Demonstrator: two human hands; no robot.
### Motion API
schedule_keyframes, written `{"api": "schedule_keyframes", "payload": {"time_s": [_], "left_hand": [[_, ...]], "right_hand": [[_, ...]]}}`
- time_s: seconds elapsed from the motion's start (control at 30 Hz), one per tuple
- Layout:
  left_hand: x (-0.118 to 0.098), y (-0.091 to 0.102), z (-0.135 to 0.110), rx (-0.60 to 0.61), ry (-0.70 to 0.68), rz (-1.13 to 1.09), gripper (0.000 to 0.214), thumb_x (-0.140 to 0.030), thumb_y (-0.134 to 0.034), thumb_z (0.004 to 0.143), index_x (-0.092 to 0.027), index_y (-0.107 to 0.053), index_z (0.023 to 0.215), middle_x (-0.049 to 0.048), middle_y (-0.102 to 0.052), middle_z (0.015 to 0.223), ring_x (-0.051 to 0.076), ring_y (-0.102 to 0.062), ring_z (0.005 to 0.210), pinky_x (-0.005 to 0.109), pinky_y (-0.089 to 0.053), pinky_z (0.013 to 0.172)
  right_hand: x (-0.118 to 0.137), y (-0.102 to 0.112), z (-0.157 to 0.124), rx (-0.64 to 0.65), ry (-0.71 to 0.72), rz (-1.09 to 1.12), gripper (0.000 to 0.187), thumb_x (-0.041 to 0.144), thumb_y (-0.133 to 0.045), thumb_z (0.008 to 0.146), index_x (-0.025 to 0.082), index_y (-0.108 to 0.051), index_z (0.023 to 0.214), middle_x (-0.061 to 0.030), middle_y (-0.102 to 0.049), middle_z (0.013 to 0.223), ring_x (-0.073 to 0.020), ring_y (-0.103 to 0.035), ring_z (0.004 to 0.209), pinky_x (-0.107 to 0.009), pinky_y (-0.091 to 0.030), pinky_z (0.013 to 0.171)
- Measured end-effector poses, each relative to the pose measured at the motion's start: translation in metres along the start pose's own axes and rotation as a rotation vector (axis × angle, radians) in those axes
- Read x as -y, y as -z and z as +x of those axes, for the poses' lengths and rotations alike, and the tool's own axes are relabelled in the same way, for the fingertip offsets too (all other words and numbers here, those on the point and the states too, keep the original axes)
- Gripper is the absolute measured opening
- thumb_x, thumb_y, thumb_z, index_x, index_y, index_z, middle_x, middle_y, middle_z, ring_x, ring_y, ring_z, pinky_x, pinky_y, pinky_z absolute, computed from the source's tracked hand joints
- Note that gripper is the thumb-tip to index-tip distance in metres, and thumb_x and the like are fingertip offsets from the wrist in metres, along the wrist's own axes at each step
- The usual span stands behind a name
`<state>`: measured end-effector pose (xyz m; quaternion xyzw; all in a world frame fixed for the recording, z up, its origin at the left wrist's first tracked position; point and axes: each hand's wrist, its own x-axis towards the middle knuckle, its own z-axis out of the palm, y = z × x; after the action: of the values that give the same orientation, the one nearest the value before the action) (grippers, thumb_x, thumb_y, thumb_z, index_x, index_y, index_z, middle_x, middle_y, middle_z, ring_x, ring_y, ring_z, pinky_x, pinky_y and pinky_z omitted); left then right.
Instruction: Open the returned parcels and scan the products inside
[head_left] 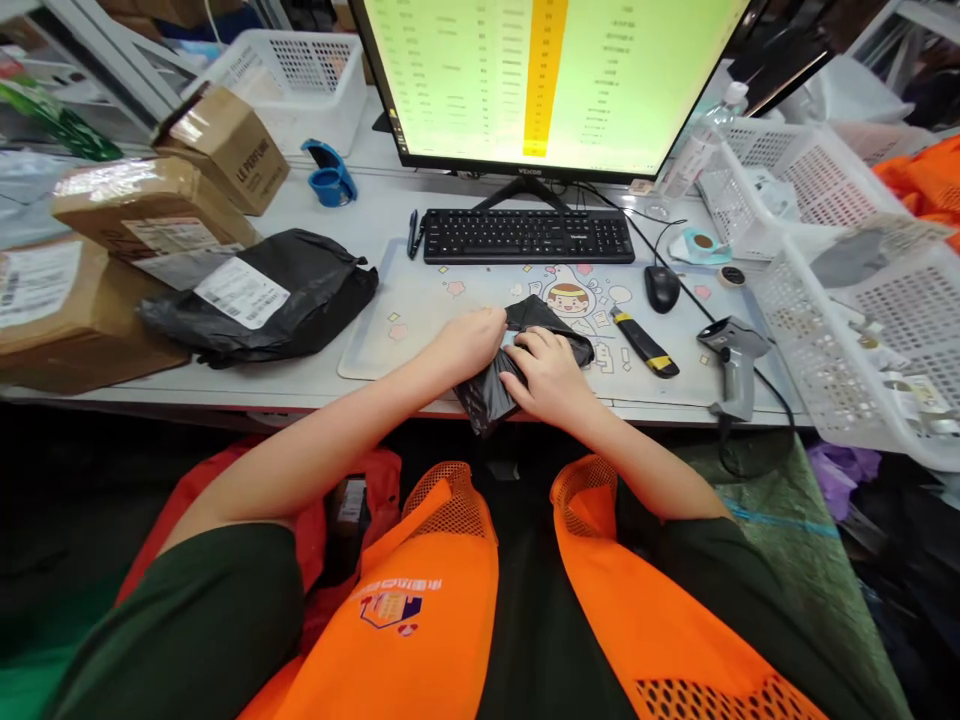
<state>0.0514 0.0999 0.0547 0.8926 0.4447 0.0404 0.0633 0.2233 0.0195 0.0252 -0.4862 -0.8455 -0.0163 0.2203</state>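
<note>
Orange vest [431, 630] — left grip [474, 343] pinches bag [486, 398].

From here I read LE PERFUME on a box [238, 158]; an exclamation mark on the mat [420, 330]; the monitor [465, 90] rows, parcel labels [241, 292] and vest [420, 640] print are too blurred.

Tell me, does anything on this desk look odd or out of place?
Mildly: the grey handheld barcode scanner lies by the front edge of the white desk, its black cable drooping over, so it might snag. No spill is visible.
</note>
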Motion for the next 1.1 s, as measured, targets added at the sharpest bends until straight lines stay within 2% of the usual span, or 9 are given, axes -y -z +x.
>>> {"api": "schedule_keyframes", "payload": {"time_s": [0.2,0.43,0.53,0.6,0.7,0.8,0.9,1.0,1.1], "left_hand": [[0.039,0.014,-0.008,-0.106,-0.106,0.104,0.022,-0.019,-0.044,0.108,-0.011,-0.064,0.106,0.0127,-0.068,0.091,0.026,-0.067,0.083,0.034,-0.044,0.071],[0.121,0.015,-0.028,-0.134,0.141,0.154,0.023,-0.028,-0.044,0.107,-0.018,-0.059,0.092,0.0124,-0.065,0.086,0.027,-0.067,0.082,0.039,-0.052,0.080],[0.102,0.013,-0.037,-0.262,0.116,-0.007,0.027,-0.032,-0.044,0.105,-0.015,-0.065,0.104,0.0192,-0.073,0.112,0.032,-0.070,0.108,0.047,-0.055,0.098],[0.073,0.013,-0.047,-0.332,-0.066,-0.154,0.038,-0.040,-0.043,0.107,-0.014,-0.065,0.126,0.0201,-0.068,0.140,0.033,-0.061,0.135,0.052,-0.049,0.115],[0.029,0.011,-0.060,-0.201,-0.400,-0.198,0.050,-0.054,-0.051,0.106,-0.017,-0.064,0.137,0.0180,-0.066,0.148,0.036,-0.053,0.147,0.060,-0.038,0.124],[0.010,0.012,-0.067,-0.158,-0.526,-0.143,0.044,-0.056,-0.052,0.106,-0.018,-0.071,0.098,0.0149,-0.077,0.107,0.031,-0.070,0.112,0.053,-0.050,0.108],[0.015,0.020,-0.077,-0.194,-0.600,-0.096,0.052,-0.053,-0.052,0.107,-0.023,-0.055,0.065,0.0045,-0.060,0.064,0.021,-0.059,0.069,0.039,-0.049,0.076],[0.035,0.030,-0.100,-0.239,-0.619,-0.042,0.057,-0.048,-0.059,0.104,-0.023,-0.042,0.056,0.0000,-0.044,0.053,0.018,-0.044,0.056,0.037,-0.039,0.063],[0.065,0.036,-0.121,-0.509,-0.588,-0.026,0.060,-0.038,-0.063,0.101,-0.022,-0.032,0.053,-0.0012,-0.036,0.051,0.018,-0.034,0.052,0.038,-0.031,0.061]], "right_hand": [[-0.005,-0.002,0.004,-0.053,0.169,0.010,0.042,0.038,-0.054,0.111,0.019,-0.064,0.076,-0.0067,-0.065,0.082,-0.0240,-0.055,0.090,-0.044,-0.031,0.090],[-0.041,0.010,-0.041,-0.260,0.317,0.089,0.054,0.033,-0.058,0.110,0.020,-0.040,0.061,0.0026,-0.043,0.061,-0.0163,-0.038,0.068,-0.040,-0.023,0.078],[-0.042,0.000,-0.035,-0.319,0.341,0.135,0.053,0.032,-0.057,0.110,0.020,-0.040,0.061,0.0031,-0.042,0.061,-0.0160,-0.038,0.067,-0.039,-0.026,0.078],[-0.040,-0.008,-0.026,-0.345,0.320,0.159,0.053,0.033,-0.056,0.110,0.020,-0.041,0.061,0.0032,-0.041,0.062,-0.0159,-0.037,0.066,-0.038,-0.027,0.077],[-0.036,-0.012,-0.015,-0.414,0.317,0.186,0.052,0.031,-0.055,0.110,0.021,-0.041,0.061,0.0033,-0.039,0.062,-0.0159,-0.036,0.065,-0.038,-0.027,0.075],[-0.030,-0.004,-0.010,-0.423,0.406,0.183,0.054,0.033,-0.057,0.109,0.020,-0.041,0.060,0.0034,-0.038,0.061,-0.0156,-0.034,0.064,-0.038,-0.026,0.074],[-0.026,0.011,-0.017,-0.308,0.454,0.109,0.059,0.044,-0.054,0.111,0.020,-0.040,0.058,0.0027,-0.035,0.059,-0.0163,-0.032,0.063,-0.039,-0.025,0.073],[-0.034,0.023,-0.037,-0.172,0.425,0.087,0.065,0.055,-0.050,0.111,0.021,-0.040,0.056,0.0022,-0.032,0.057,-0.0169,-0.031,0.060,-0.040,-0.023,0.070],[-0.053,0.029,-0.056,-0.211,0.337,0.142,0.067,0.056,-0.045,0.111,0.022,-0.036,0.054,0.0021,-0.032,0.055,-0.0167,-0.029,0.057,-0.040,-0.023,0.068]]}}
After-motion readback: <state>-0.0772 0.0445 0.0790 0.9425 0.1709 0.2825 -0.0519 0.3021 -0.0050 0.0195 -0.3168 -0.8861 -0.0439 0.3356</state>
